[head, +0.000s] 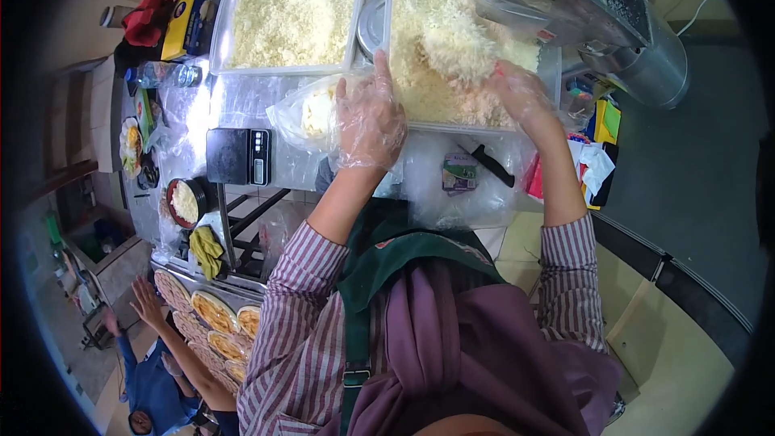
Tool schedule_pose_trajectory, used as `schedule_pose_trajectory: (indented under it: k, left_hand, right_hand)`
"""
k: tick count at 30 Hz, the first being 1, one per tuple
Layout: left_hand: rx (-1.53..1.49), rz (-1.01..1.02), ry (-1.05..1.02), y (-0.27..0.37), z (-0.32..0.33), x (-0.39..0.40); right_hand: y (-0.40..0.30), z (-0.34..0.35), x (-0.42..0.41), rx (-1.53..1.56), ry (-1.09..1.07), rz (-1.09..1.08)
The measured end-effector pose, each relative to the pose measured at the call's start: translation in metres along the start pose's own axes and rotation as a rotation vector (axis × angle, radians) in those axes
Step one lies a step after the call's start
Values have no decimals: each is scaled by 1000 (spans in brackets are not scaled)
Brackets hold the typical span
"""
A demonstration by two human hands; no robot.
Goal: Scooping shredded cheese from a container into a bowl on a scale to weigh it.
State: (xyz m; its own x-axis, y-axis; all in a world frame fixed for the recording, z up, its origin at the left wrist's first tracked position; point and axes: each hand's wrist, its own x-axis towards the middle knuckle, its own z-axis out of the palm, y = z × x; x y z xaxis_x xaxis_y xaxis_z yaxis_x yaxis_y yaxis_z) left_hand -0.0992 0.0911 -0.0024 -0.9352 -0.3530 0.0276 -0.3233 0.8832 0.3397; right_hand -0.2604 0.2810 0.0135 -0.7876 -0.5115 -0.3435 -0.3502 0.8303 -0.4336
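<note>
My left hand (pixel 370 118), in a clear plastic glove, grips the side of a clear plastic bag (pixel 296 118) with pale shreds in it. Its index finger points up while the middle fingers are curled. My gloved right hand (pixel 525 94) reaches over the near right part of a translucent plastic tub (pixel 472 129) full of grated cheese (pixel 424 94). A small red object (pixel 497 69) shows between its fingertips, beside a raised clump of shreds (pixel 463 51); the rest of the object is hidden. A second tub (pixel 290 71) of grated cheese stands to the left.
A digital scale (pixel 229 156) and a bowl of shreds (pixel 184 201) lie left. A black-handled knife (pixel 493 166) and a printed packet (pixel 459 172) lie near me. A metal machine (pixel 642 66) stands right. At lower left are a tray of round flatbreads (pixel 215 312) and a co-worker's raised hand (pixel 147 303).
</note>
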Motion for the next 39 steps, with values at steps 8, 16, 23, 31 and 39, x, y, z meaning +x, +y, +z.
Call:
schedule_pose_trajectory:
  k: [8,16,23,31,39]
  left_hand:
    - [-48,36,-21,12,0,8]
    - [-22,5,-13,-5,-1,0]
    - [-51,45,-15,0,3,3]
    - [1,148,186,1,-13,14]
    - [-75,545,-41,3,10,51]
  right_hand:
    - [8,19,38,-183,184,173]
    - [-46,-8,-16,-136,85,229]
    - [12,-3,12,-72,32,114]
    - [-6,-24,-47,-27,249,47]
    - [11,22,-31,158,517,45]
